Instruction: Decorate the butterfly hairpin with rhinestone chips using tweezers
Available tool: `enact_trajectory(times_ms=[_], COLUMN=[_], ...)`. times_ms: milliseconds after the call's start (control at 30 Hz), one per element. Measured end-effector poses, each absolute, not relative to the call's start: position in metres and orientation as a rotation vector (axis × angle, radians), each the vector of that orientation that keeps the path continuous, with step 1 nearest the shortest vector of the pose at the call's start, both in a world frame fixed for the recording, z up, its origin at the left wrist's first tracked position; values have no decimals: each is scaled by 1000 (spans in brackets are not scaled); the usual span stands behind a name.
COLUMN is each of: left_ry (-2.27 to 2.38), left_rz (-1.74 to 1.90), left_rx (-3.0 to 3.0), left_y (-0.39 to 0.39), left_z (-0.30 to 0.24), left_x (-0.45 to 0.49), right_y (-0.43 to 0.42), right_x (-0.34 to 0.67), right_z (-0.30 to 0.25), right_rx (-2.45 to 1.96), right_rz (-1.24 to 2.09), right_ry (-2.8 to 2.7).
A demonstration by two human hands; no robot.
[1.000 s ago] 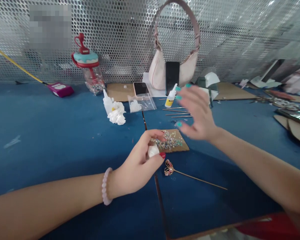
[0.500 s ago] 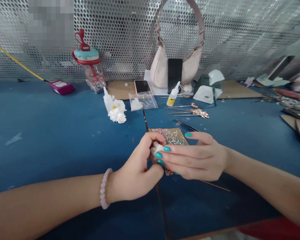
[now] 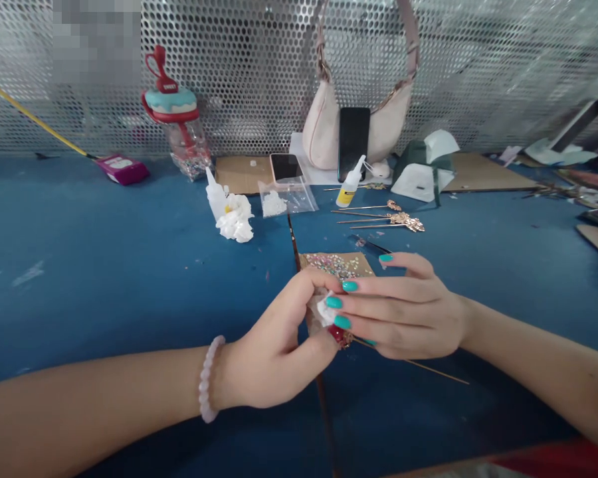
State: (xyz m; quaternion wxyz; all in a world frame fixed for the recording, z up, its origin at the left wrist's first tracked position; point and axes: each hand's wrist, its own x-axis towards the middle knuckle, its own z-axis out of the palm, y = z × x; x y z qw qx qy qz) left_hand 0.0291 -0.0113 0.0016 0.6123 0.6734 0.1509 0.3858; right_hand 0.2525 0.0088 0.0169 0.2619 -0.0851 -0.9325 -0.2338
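Note:
My left hand [image 3: 279, 345], with a pale bead bracelet [image 3: 208, 378] at its wrist, is closed, its thumb over the head of a hairpin [image 3: 342, 336]. A red stone shows on that head, and the thin gold stick runs out to the right beneath my other hand. Between the hands is a crumpled white tissue [image 3: 323, 309]. The teal-nailed fingers of my right hand [image 3: 408, 312] press on the tissue; the little finger is lifted away. Part of the hairpin is hidden by the fingers. Behind the hands, a cardboard piece [image 3: 366, 264] carries many small rhinestones [image 3: 335, 264].
Gold hairpins [image 3: 403, 221] and dark tweezers [image 3: 376, 247] lie beyond my right hand. Farther back are a yellow-label glue bottle [image 3: 347, 191], a white bottle [image 3: 216, 194] beside crumpled tissue [image 3: 236, 220], a plastic bag [image 3: 289, 201], a phone [image 3: 353, 143] and a handbag [image 3: 321, 126].
Both hands have shifted slightly right, with the tissue and the hairpin. More of the tissue and the hairpin's red stone now show between the fingers.

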Motion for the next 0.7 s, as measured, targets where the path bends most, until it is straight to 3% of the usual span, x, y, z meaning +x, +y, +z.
enact_trajectory(times_ms=[400,700], left_ry=[394,334], left_rz=[893,829], left_rx=[1627,1581], left_y=[-11,-11], left_z=[-1,0], left_x=[29,29], right_y=[7,5], right_x=[248,251], right_z=[22,23], right_rx=[-312,-302], right_rz=[-205,-119], right_ry=[-2541,-2567])
